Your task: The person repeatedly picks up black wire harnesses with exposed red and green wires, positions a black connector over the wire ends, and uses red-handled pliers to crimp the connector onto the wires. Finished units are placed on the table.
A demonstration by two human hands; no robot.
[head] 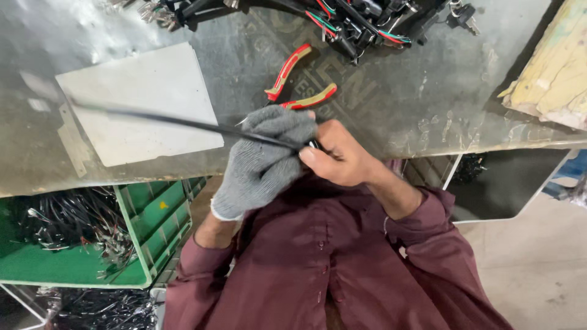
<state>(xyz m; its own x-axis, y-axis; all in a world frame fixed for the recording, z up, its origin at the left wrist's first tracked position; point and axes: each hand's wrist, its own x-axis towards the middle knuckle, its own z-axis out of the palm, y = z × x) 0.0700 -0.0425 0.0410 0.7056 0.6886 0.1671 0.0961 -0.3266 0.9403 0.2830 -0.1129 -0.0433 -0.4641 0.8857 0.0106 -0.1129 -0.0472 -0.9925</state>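
While both grip the black cable (183,122), gloved left hand (263,159), bare right hand (339,156), table edge (183,174) below.

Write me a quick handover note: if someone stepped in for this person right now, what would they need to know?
Left hand, in a grey glove, grips a long black cable that runs out to the left over the metal table.
Right hand, bare, pinches the cable's end beside the glove.
Red-handled pliers lie on the table just beyond the hands, untouched.
A green crate of wire bundles sits below left.
How far along the work is cannot be told.

Grey knit cloth glove (260,162); glossy black cable (183,122); dull scuffed metal bench (428,91).
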